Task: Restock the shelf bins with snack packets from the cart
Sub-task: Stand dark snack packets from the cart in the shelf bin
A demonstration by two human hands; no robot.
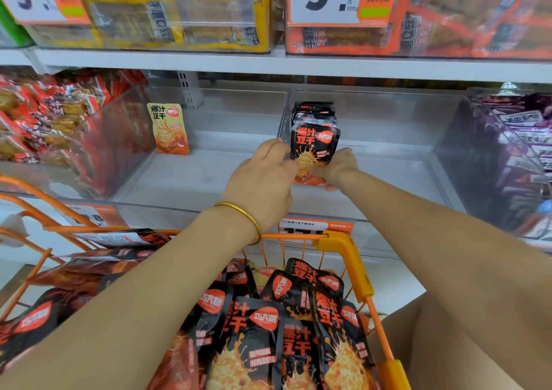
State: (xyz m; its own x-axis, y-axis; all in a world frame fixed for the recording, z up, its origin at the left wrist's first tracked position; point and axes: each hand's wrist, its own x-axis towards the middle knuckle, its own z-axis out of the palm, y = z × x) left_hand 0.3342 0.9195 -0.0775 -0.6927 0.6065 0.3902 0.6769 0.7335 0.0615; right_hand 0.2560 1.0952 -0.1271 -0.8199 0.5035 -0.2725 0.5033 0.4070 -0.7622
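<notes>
Early days, I'd say. Left hand [263, 177] and right hand [337, 168] have fingers curled on the front of a short row of black packets [315, 138], standing at the left of a mostly bare bin [394, 180]. The near cart [355, 258] is heaped with more, so plenty left.

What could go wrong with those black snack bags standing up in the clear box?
The row of upright black snack packets stands in the wide clear plastic bin with bare space to its right. It might tip sideways once the left hand and right hand, which hold the front packet, let go. The lone yellow snack packet standing further left could topple if bumped.
</notes>
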